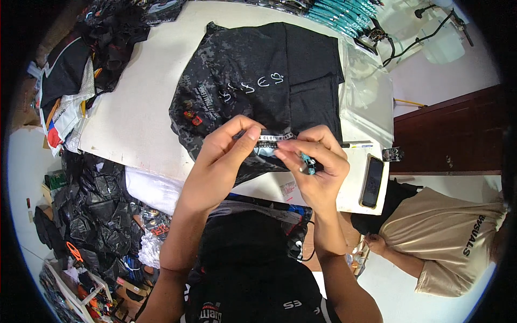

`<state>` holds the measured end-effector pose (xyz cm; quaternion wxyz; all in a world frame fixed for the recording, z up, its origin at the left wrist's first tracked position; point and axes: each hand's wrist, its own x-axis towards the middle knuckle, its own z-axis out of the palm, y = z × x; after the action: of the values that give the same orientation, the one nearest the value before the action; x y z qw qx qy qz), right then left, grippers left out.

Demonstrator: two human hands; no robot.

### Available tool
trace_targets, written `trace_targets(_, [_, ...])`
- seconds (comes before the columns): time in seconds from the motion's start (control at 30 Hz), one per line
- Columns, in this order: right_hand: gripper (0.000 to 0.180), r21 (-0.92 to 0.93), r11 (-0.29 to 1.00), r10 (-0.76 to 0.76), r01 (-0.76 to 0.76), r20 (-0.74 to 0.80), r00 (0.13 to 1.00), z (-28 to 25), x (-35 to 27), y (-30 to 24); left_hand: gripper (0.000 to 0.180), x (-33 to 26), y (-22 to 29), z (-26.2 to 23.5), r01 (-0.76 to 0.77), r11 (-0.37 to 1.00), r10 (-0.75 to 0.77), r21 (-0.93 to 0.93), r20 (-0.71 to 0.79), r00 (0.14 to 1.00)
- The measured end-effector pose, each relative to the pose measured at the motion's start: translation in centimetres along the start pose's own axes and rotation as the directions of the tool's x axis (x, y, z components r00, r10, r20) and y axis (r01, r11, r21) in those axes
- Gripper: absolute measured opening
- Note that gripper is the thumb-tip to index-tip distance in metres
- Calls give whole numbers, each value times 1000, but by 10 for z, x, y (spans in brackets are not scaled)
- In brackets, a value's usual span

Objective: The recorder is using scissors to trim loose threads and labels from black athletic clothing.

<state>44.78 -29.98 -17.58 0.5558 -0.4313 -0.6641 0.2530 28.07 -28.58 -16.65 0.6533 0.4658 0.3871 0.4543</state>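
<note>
A black garment with grey digital camouflage (237,59), a shirt by its look, lies spread on the white table (145,118) in front of me. My left hand (229,148) pinches the near edge, where a black-and-white lettered tape (267,138) runs along what seems to be the neckline. Close beside it, my right hand (321,161) pinches the same edge between thumb and fingers. A small teal-and-black object (308,163), perhaps thread snips, is tucked in the right hand's curled fingers; most of it is hidden.
A phone (372,182) and a pen (357,144) lie to the right, near clear plastic bags (367,91). Teal folded garments (339,19) are stacked at the back. Dark clothes (102,48) pile up at the left. Another person in a beige shirt (441,237) is at the right.
</note>
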Motion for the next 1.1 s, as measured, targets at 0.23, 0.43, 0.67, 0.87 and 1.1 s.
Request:
trace_targets(0.23, [17,26,998,57,-56,-51,997,0,-5,2,17,2,2,-2,4,1000,-4,-7,-12,1000])
trace_targets(0.43, [15,85,986,141,-140,-8,990,-20,-6,-1,18,7,6,-1,-17,996,17,-92,-6,1000])
trace_targets(0.67, [40,-49,982,185,-182,54,981,-26,-5,-5,20,5,15,-4,-41,998,40,-52,-22,999])
trace_targets(0.87, [44,-298,937,-168,182,72,983,-25,2,-12,21,8,21,1,-72,996,72,-50,4,997])
trace_targets(1.1, [40,-350,871,-325,345,117,938,-25,7,-11,18,5,20,2,-56,998,56,-1,57,997])
